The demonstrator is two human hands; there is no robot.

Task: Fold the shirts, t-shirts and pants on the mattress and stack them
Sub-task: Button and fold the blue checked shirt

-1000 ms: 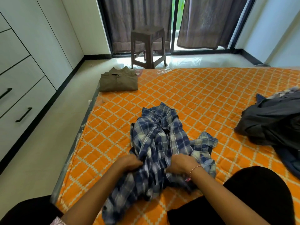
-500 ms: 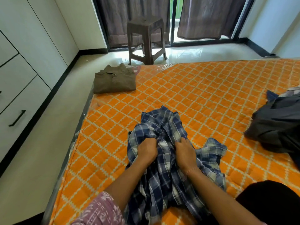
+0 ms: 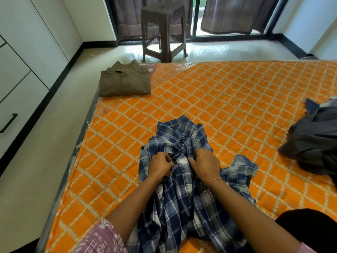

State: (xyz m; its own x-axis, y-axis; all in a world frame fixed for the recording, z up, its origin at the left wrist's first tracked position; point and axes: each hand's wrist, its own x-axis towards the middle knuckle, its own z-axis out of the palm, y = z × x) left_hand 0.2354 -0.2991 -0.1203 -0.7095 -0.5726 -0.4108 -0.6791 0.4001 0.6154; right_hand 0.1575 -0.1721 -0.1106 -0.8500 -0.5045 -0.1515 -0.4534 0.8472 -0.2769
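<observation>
Progress: one olive shirt (image 3: 125,80) folded, upper left of mattress (image 3: 228,99). Dark heap (image 3: 315,139) at right edge unfolded. Plaid shirt (image 3: 184,179), lower centre, crumpled — front placket up, folding barely begun. Left hand (image 3: 160,166) grip pinched shut on plaid shirt front; right hand (image 3: 205,164) curled, clamped on cloth beside it — forearms reaching forward.

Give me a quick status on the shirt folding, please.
Both hands, left and right, gripping the plaid shirt front, unfolded. Brown shirt folded at mattress corner. Dark pile waiting. Nothing blocking.
</observation>
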